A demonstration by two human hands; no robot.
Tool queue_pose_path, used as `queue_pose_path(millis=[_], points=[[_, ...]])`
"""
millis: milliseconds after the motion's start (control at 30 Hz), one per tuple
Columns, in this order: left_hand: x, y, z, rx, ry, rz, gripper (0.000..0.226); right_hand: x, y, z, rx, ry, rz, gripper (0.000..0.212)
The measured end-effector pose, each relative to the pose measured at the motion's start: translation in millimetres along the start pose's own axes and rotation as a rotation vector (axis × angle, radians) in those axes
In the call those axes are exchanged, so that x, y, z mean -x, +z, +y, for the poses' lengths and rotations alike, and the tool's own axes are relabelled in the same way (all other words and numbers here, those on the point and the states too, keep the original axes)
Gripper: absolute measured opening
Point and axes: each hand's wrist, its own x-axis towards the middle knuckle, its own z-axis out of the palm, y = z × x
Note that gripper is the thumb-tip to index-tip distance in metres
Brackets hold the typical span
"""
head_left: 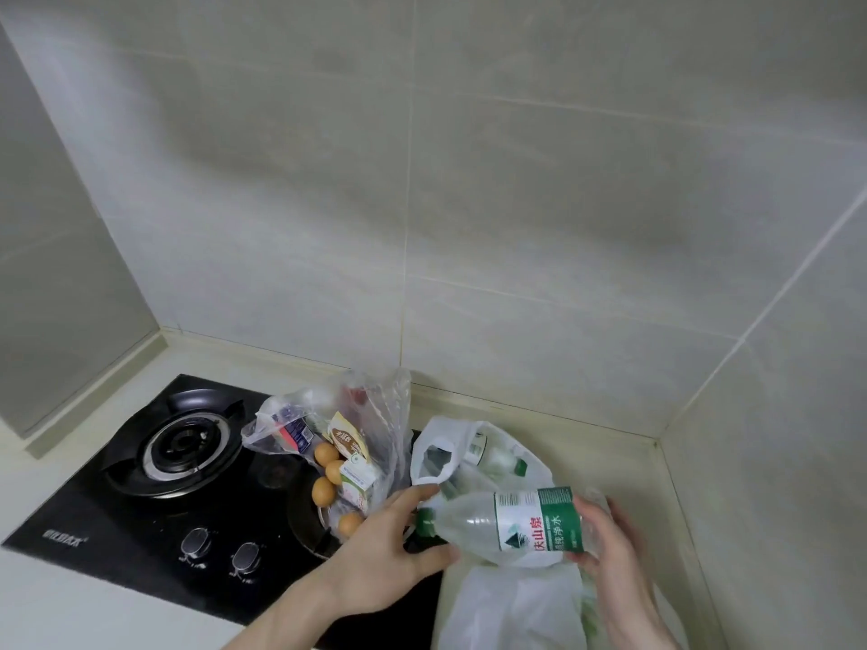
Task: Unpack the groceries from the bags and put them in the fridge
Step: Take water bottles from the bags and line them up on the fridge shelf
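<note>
A clear water bottle [506, 525] with a green label and green cap lies sideways in the air above a white plastic bag [511, 602]. My right hand [614, 560] grips its base end. My left hand [380, 551] is at the cap end, thumb under the neck and index finger reaching over it to the white bag's handle. Another bottle with a green cap [497, 457] shows inside the white bag. A clear plastic bag [380, 415] to the left holds several brown eggs [324, 490], a small carton [359, 480] and packets.
A black gas hob [140, 509] with one burner [180, 445] and two knobs takes up the left of the counter; the clear bag rests on it. Tiled walls close the counter at the back and right. The pale counter [586, 452] runs along the back wall.
</note>
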Motion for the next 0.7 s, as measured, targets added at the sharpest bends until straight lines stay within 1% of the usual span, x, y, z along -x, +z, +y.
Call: queue_pose_path(millis=[33,100,167,233,267,300,367,433,500,533,600,633,700], points=[[1,0,5,0.101,0.022,0.027,0.068,0,3,1,-0.061,0.066,-0.047,0.047],[2,-3,17,0.248,0.064,0.184,0.052,3,14,3,-0.156,0.201,-0.144,0.038],[5,-13,29,0.346,0.082,0.341,0.044,1,26,10,-0.182,0.336,-0.254,0.039],[8,-24,34,0.366,0.105,0.425,0.039,-3,37,18,-0.168,0.454,-0.414,0.041],[12,-27,36,0.347,0.115,0.441,0.037,-8,43,22,-0.107,0.482,-0.481,0.040],[15,-30,36,0.319,0.122,0.449,0.037,-15,50,22,0.006,0.477,-0.528,0.037],[24,-33,35,0.231,0.133,0.465,0.035,-42,65,23,0.289,0.367,-0.555,0.032],[31,-35,30,0.058,0.105,0.463,0.032,-75,77,28,0.516,0.221,-0.493,0.031],[39,-40,23,-0.140,0.058,0.435,0.035,-111,84,38,0.701,0.154,-0.435,0.038],[43,-43,21,-0.179,0.037,0.424,0.035,-127,86,41,0.802,0.143,-0.419,0.047],[50,-47,17,-0.167,0.028,0.424,0.033,-153,90,49,1.014,0.115,-0.393,0.072],[53,-48,16,-0.154,0.023,0.432,0.032,-163,91,52,1.103,0.106,-0.391,0.082],[59,-49,15,-0.142,-0.008,0.449,0.032,-183,93,64,1.234,0.098,-0.395,0.091]])
